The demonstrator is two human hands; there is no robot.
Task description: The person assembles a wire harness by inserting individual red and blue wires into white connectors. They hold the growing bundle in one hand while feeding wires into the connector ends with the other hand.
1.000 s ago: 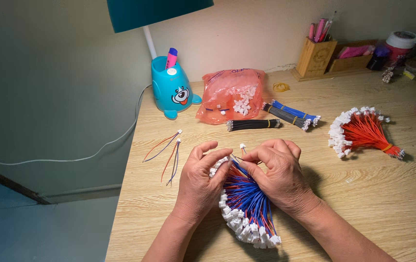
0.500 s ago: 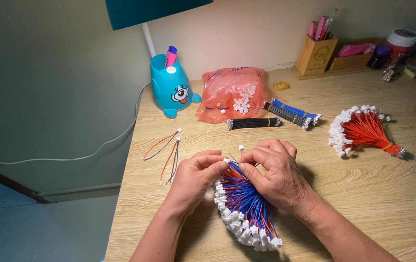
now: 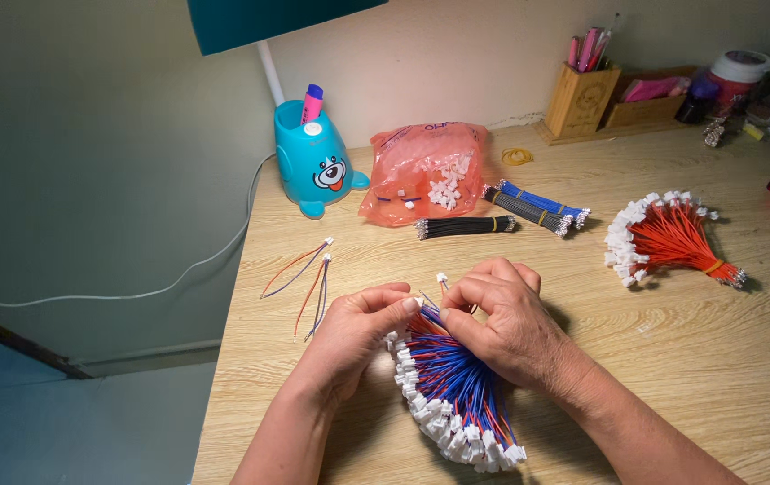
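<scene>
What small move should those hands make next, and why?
Probably draw one wire free of the bundle and lay it with the loose wires to the left. Both hands pinch at the bundle's gathered end, where a white plug already sticks up between the fingertips.

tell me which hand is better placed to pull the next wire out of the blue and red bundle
Probably the right hand: its fingertips already pinch at the top of the blue and red wire bundle, while the left hand steadies its side.
</scene>
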